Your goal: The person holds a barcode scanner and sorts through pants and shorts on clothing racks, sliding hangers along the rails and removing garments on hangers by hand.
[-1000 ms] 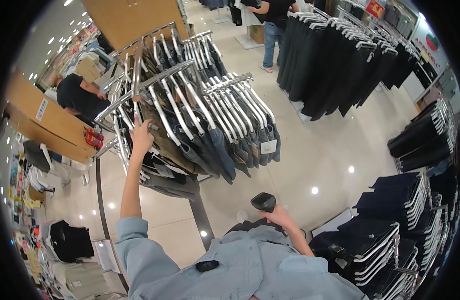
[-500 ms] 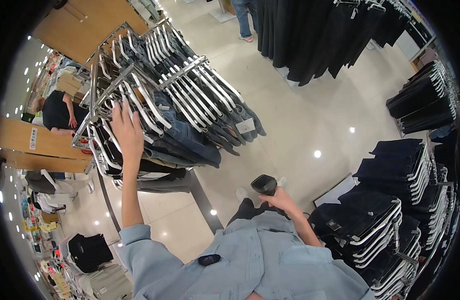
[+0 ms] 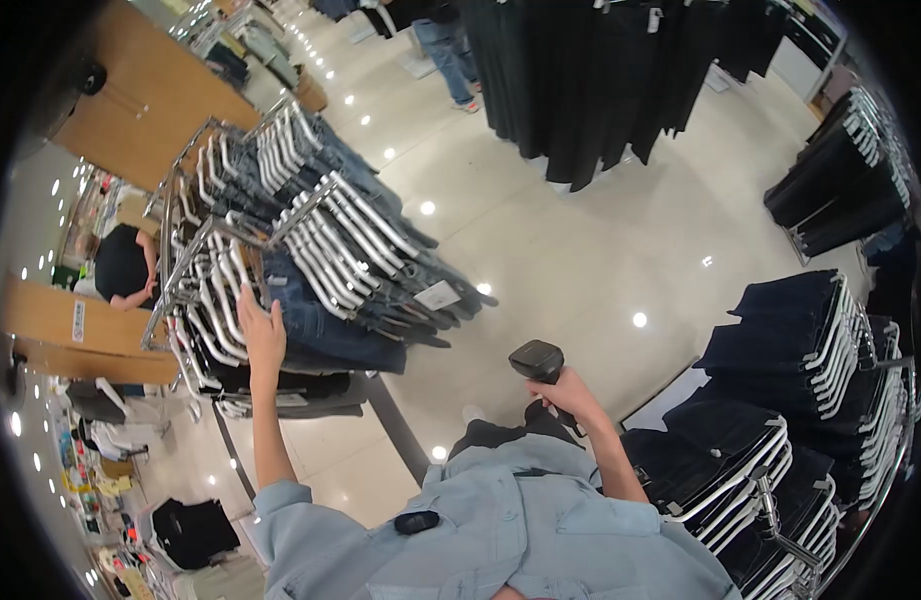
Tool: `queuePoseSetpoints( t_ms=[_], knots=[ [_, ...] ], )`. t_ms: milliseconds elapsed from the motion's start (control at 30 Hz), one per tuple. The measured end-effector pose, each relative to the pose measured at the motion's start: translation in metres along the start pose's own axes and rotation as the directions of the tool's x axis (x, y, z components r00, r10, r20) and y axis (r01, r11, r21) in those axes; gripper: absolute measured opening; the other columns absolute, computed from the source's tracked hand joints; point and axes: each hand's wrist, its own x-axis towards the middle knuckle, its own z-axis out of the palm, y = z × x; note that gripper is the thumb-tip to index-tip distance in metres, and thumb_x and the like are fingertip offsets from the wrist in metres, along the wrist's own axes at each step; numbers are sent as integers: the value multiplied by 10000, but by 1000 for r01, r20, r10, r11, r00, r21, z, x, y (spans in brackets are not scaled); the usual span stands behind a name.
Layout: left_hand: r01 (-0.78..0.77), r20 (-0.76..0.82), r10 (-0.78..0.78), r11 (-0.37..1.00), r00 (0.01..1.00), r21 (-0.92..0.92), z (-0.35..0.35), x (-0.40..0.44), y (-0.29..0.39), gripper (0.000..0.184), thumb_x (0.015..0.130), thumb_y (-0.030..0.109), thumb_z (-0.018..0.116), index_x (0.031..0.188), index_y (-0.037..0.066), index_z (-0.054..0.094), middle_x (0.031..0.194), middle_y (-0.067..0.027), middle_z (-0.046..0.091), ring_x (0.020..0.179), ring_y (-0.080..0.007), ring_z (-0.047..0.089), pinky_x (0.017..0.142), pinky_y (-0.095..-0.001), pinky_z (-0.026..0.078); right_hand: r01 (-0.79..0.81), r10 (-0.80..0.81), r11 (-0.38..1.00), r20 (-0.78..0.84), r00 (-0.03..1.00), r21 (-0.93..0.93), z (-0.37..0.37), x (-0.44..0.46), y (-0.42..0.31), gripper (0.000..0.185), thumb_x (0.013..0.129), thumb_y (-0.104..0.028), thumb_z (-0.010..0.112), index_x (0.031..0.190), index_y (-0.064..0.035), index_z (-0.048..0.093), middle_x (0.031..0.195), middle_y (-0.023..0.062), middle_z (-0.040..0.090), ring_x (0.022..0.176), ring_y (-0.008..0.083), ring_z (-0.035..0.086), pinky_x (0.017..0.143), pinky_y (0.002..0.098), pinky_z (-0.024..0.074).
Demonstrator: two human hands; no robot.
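My left hand [image 3: 264,328] reaches to the rack on the left. Its fingers are stretched out and the thumb stands apart, against or just before a row of white hangers [image 3: 223,290]; whether they touch cannot be told. Dark blue jeans [image 3: 325,325] hang to the right of that hand, with more jeans on white hangers [image 3: 325,245] behind them. In front of my body, my right hand [image 3: 570,393] grips a black handheld barcode scanner [image 3: 536,360] by its handle, with the head pointing up and away.
Dark trousers [image 3: 770,325] hang on a rack at right, close to my right arm. Long black garments [image 3: 570,90] hang ahead, and more black clothes [image 3: 840,180] at far right. A person in black [image 3: 125,262] stands at left. Another person's jeans-clad legs [image 3: 445,60] show at the back.
The view has shifted, and the rack sits a little lower and further left. My left hand has come down and toward me along the hangers. The scanner remains in my right hand.
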Motion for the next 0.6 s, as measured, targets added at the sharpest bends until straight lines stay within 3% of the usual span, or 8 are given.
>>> queuePoseSetpoints(
  t_ms=[33,67,100,167,233,367,467,600],
  knots=[
    [22,-82,-17,997,996,70,5,-2,11,708,1051,314,573,1583,-51,280,1607,-332,293,1495,-489,282,1203,-555,267,11,-11,1000,-20,1000,9,-14,-2,2,259,880,-251,788,912,-3,721,764,27,693,609,90,590,590,269,485],
    [88,-149,-50,962,987,259,12,-6,23,748,1043,357,592,1585,-50,275,1627,-345,217,1522,-491,214,1183,-622,260,38,-36,998,-48,998,44,-26,-5,4,260,879,-253,791,922,-6,721,777,27,696,617,90,593,592,270,489],
    [136,-143,-92,933,985,332,9,-6,47,745,1047,380,579,1588,-38,283,1644,-318,208,1536,-471,197,1167,-671,248,65,-59,995,-76,995,75,-37,-9,3,262,877,-256,793,933,-10,721,791,27,698,625,90,596,595,271,493],
    [40,-157,11,947,988,319,19,0,76,738,1053,396,559,1595,-22,284,1651,-301,210,1541,-469,189,1171,-679,238,67,-54,993,-129,990,98,-58,-21,0,258,877,-252,793,943,-14,718,801,28,698,633,89,597,596,271,497],
    [-32,-48,46,962,998,271,34,6,104,730,1059,408,541,1611,13,273,1659,-288,202,1550,-455,173,1185,-694,195,62,-41,992,-175,984,113,-76,-30,2,255,876,-248,793,953,-17,715,812,28,698,640,89,598,597,271,500],
    [-54,199,18,983,980,177,73,26,149,798,1055,499,512,1641,52,205,1673,-292,178,1562,-465,129,1188,-708,153,73,-33,982,-225,974,171,-99,-40,19,247,880,-233,787,964,-14,710,816,31,698,641,91,597,599,274,503],
    [-99,239,66,987,969,129,105,36,169,817,1052,518,507,1642,47,196,1668,-305,178,1558,-476,133,1182,-716,156,82,-23,974,-268,963,213,-110,-42,34,237,882,-224,782,957,-9,714,817,30,701,642,94,606,603,272,505],
    [-119,391,106,993,914,11,143,52,202,853,1024,487,575,1619,-7,217,1633,-323,232,1527,-487,202,1147,-697,272,68,25,964,-339,940,258,-122,-49,43,234,869,-229,789,951,-19,725,819,34,710,637,97,612,609,283,519]
  ],
)
